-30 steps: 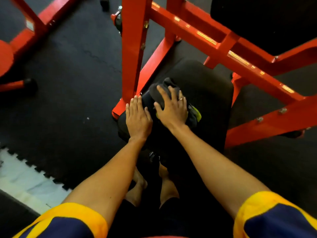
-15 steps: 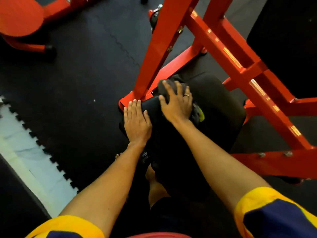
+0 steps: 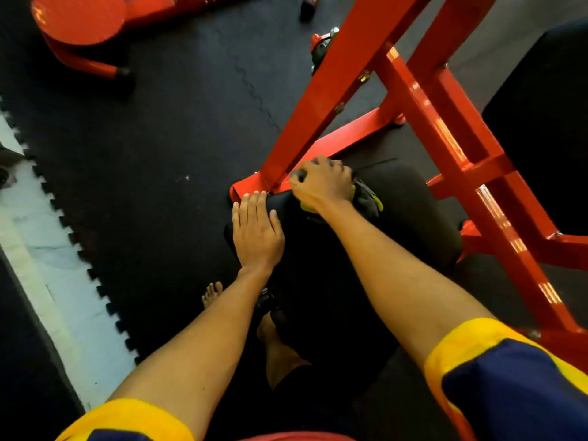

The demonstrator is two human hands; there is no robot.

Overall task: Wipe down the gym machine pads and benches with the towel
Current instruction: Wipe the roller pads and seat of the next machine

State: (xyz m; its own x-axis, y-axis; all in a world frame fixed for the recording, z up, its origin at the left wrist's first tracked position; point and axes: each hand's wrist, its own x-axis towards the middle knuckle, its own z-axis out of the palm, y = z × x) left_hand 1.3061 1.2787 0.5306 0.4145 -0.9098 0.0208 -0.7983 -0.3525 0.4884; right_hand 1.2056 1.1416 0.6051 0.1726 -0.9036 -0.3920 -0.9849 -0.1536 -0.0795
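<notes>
Gym: red machine frame (image 3: 321, 122), rubber mats (image 3: 159, 138)

Machine frame (image 3: 311, 122), 1 o'clock: painted metal, glossy red. Seat pad (image 3: 413, 211): smooth matt black upholstery. Towel (image 3: 366, 198): soft grey cloth, lime trim. Floor mat (image 3: 159, 138), 10 o'clock: matt black rubber

Red frame (image 3: 321, 100), black pad (image 3: 410, 214), grey-and-lime towel (image 3: 366, 198), yellow-and-navy sleeves (image 3: 509, 361).

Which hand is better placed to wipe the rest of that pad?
The right hand: it grips the towel at the far edge of the pad. The left hand lies flat on the pad, holding nothing.
</notes>
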